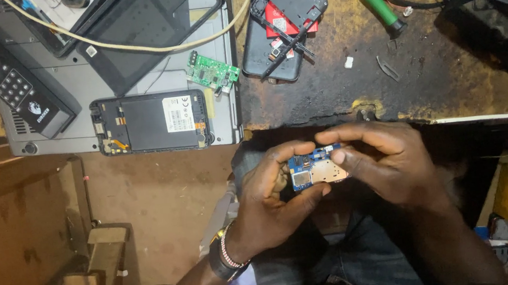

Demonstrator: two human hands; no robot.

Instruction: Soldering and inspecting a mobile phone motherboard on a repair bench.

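Note:
A small blue phone circuit board (312, 170) with metal shields sits between both my hands, held over my lap just below the bench edge. My left hand (273, 200) cups it from below and the left, thumb under it. Fingertips of my right hand (381, 157) pinch its right end from above. A beaded bracelet and dark band ring my left wrist.
An opened phone body (151, 123) lies on a grey device (220, 121) with a remote control (5, 77), a tablet (151, 27) and a green circuit board (213, 72). The scorched bench (436, 79) holds phone back covers (282, 20) and a green-handled screwdriver (377, 0).

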